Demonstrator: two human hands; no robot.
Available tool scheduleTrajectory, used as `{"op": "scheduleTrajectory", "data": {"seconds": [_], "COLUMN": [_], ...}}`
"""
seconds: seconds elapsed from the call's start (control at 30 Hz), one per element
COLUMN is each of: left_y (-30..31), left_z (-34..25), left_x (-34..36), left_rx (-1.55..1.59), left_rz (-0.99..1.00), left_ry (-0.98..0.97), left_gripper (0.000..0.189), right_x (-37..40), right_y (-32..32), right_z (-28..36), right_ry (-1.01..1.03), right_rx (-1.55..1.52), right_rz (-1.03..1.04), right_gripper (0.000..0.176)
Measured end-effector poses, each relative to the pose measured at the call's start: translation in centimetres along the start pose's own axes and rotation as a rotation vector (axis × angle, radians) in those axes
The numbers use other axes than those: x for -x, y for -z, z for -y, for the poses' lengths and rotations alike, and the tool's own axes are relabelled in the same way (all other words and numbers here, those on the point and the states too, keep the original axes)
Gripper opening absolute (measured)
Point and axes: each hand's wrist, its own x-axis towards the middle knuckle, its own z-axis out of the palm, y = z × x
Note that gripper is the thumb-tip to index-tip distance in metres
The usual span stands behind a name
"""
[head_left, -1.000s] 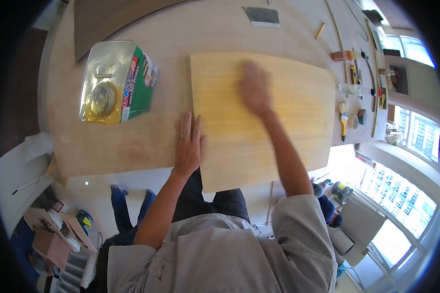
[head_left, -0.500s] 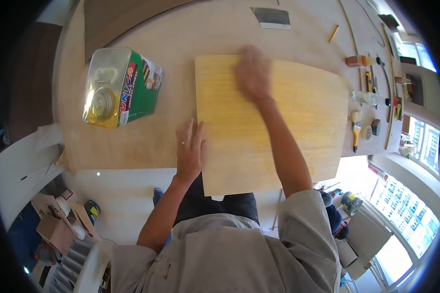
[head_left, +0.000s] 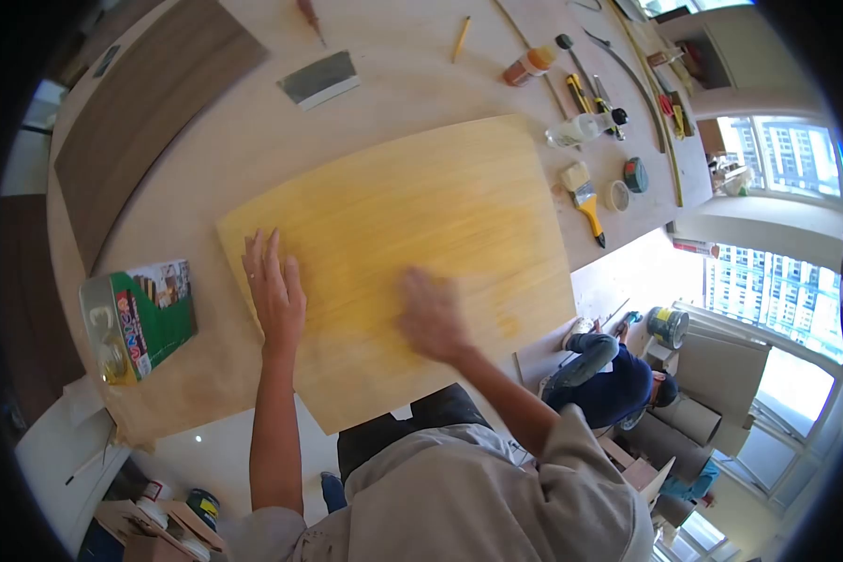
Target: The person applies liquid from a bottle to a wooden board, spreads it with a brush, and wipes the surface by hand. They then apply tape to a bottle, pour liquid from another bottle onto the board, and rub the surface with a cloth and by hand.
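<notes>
A large yellow-coated wooden sheet (head_left: 421, 215) lies flat on the workbench (head_left: 253, 122). My left hand (head_left: 273, 292) rests flat on its left edge, fingers spread, pinning it down. My right hand (head_left: 429, 317) is blurred with motion on the near middle of the sheet, palm down on the surface. Whether it holds a cloth or pad I cannot tell. A green and silver can (head_left: 136, 318) lies on its side left of the sheet, apart from my left hand.
A yellow-handled brush (head_left: 583, 199), tape rolls (head_left: 635, 174), a bottle (head_left: 571, 131) and hand tools lie right of the sheet. A dark panel (head_left: 140, 112) and a scraper (head_left: 318, 80) sit at the back. A person (head_left: 609, 375) crouches on the floor below the bench.
My right hand has swept from the sheet's far edge back to its near middle. The view has tilted and shifted, so the can now appears lower left. My left hand stays on the edge.
</notes>
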Motion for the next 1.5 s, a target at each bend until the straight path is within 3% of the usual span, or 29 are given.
{"op": "scheduleTrajectory", "data": {"seconds": [0.07, 0.13, 0.2, 0.23, 0.27, 0.33, 0.4, 0.47, 0.5, 0.57, 0.67, 0.73, 0.77, 0.87, 1.03, 1.1, 1.2, 1.27, 1.3, 1.37, 1.47, 1.5], "left_y": [-2.2, -3.0, -3.1, -3.3, -3.4, -3.6, -3.8, -3.7, -3.5, -3.3, -3.7, -3.6, -3.4, -3.2, -3.3, -3.1, -3.3, -3.5, -3.6, -3.6, -3.3, -3.4], "left_z": [0.2, -0.3, -0.9, -1.2, -1.2, -0.6, -0.3, -0.5, -0.6, -0.7, -0.9, -0.4, -0.4, -0.7, -1.3, -1.3, -1.2, -0.6, -0.4, -0.1, -0.6, -0.5], "left_x": [-0.5, -0.5, -0.2, -0.8, -0.8, -0.8, -1.0, -0.2, -0.4, -0.9, -1.1, -1.1, -0.9, -1.1, -1.2, -1.1, -0.5, -1.3, -1.3, -1.3, -1.9, -2.1], "left_rx": [-0.096, -0.228, -0.275, -0.301, -0.253, -0.143, -0.211, -0.251, -0.256, -0.259, -0.254, -0.295, -0.297, -0.312, -0.295, -0.299, -0.303, -0.314, -0.324, -0.330, -0.300, -0.290], "left_rz": [0.011, -0.011, 0.017, 0.014, -0.005, -0.037, 0.002, 0.024, 0.032, 0.037, 0.043, 0.039, 0.046, 0.042, 0.035, 0.048, 0.048, 0.040, 0.039, 0.035, 0.041, 0.036], "left_ry": [-0.030, -0.060, -0.043, -0.041, -0.034, -0.030, -0.047, -0.020, -0.019, -0.026, -0.031, -0.038, -0.035, -0.032, -0.051, -0.043, -0.035, -0.052, -0.057, -0.045, -0.048, -0.051], "left_gripper": [0.048, 0.051, 0.052, 0.053, 0.053, 0.053, 0.054, 0.055, 0.055, 0.055, 0.055, 0.056, 0.056, 0.056, 0.056, 0.057, 0.058, 0.058, 0.059, 0.059, 0.060, 0.060], "right_x": [5.3, 5.2, -0.2, -4.7, -9.3, -15.4, -17.4, -21.0, -21.6, -22.5, -10.1, 1.2, 5.7, 6.0, -19.0, -25.1, -19.3, -8.8, -3.4, 1.5, -6.6, -11.5], "right_y": [1.7, 4.4, 4.2, 3.5, 4.7, 3.5, 5.1, 3.8, 8.2, 12.1, 9.7, 6.8, 6.1, 4.2, 10.3, 12.1, 12.0, 9.3, 7.3, 6.6, 7.0, 7.9], "right_z": [-9.4, -13.7, -14.1, -12.9, -10.0, -4.0, -3.6, -10.8, -15.0, -21.4, -21.7, -20.1, -19.0, -17.2, -20.8, -21.5, -22.8, -22.2, -22.5, -19.7, -20.4, -20.1], "right_ry": [-0.385, -0.717, -0.775, -0.734, -0.596, -0.055, 0.302, 0.156, -0.015, -0.306, -0.330, -0.607, -0.731, -0.857, -0.508, -0.415, -0.360, -0.545, -0.632, -0.798, -0.845, -0.705], "right_rx": [0.045, 0.017, -0.009, -0.021, -0.048, -0.016, -0.091, 0.246, -0.106, 0.149, 0.102, -0.070, -0.141, 0.006, 0.010, 0.040, -0.080, -0.029, 0.027, -0.013, 0.010, 0.083], "right_rz": [-0.193, -0.275, -0.427, -0.532, -0.425, -0.320, -0.278, -0.389, -0.456, -0.587, -0.443, -0.207, -0.214, -0.367, -0.647, -0.662, -0.548, -0.531, -0.405, -0.397, -0.513, -0.552], "right_gripper": [0.072, 0.077, 0.080, 0.078, 0.077, 0.073, 0.067, 0.064, 0.063, 0.062, 0.071, 0.085, 0.087, 0.088, 0.088, 0.083, 0.081, 0.083, 0.086, 0.089, 0.088, 0.085]}}
